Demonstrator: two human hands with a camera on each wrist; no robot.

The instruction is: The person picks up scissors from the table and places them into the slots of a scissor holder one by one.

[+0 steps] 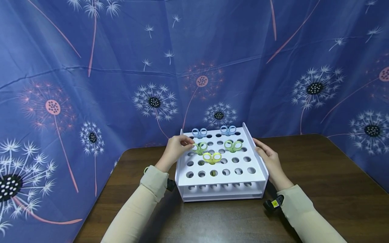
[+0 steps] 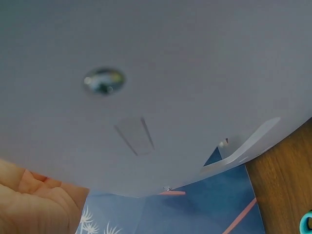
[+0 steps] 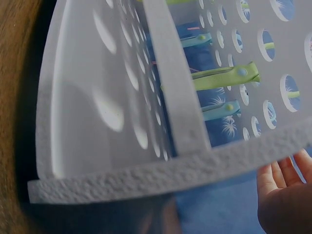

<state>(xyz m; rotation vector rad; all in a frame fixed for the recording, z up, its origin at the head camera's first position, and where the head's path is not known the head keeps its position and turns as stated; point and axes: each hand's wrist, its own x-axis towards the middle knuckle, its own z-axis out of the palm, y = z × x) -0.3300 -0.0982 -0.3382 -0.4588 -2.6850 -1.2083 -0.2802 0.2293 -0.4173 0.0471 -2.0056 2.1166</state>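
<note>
A white rack [image 1: 219, 177] with rows of round holes stands on the table. Scissors hang in it, handles up: blue pairs [image 1: 228, 130] at the back, green ones in the middle and a yellow pair [image 1: 212, 158] nearer the front. My left hand [image 1: 177, 148] reaches over the rack's left side and pinches a handle of the left green scissors [image 1: 201, 148]. On the other side, my right hand [image 1: 271, 162] rests against the right wall with fingers fairly straight. The right wrist view shows closed green blades [image 3: 224, 78] below the upper shelf.
The brown wooden table [image 1: 328, 182] extends around the rack. Behind it hangs a blue dandelion-print cloth [image 1: 258, 84]. A teal ring [image 2: 306, 223] shows at the edge of the left wrist view; a small green loop [image 1: 146, 169] peeks out beside the left cuff.
</note>
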